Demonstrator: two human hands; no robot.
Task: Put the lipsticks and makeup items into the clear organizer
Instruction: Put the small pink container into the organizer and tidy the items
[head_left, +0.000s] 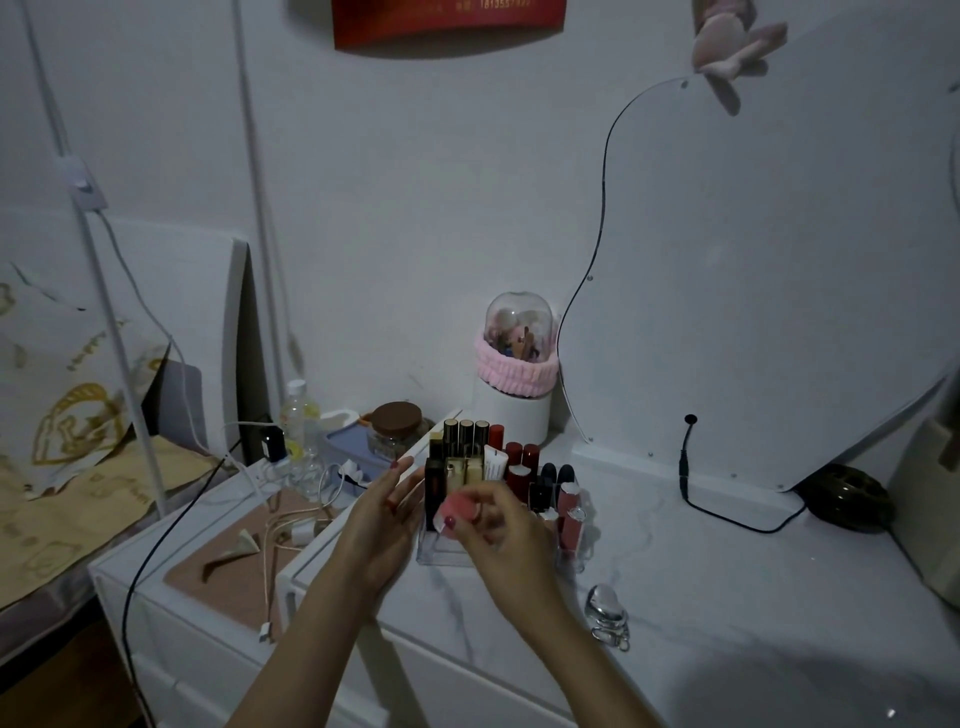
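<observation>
**Pink sponge held over the clear organizer**

Right hand closed around a pink makeup sponge, fingers pinching it just above the front compartment of the clear organizer. Left hand open, fingers spread and extended, palm turned toward the organizer's left side, holding nothing; contact with the wall not clear. Organizer standing on the white marbled tabletop, already filled with upright lipsticks in red, gold and black cases, plus pink lip gloss tubes at its right front corner. Behind it, a white brush holder with a clear dome and pink band. To the right front, a shiny metal keychain lying on the tabletop, well apart from the organizer. Mirror leaning at the back right.
</observation>
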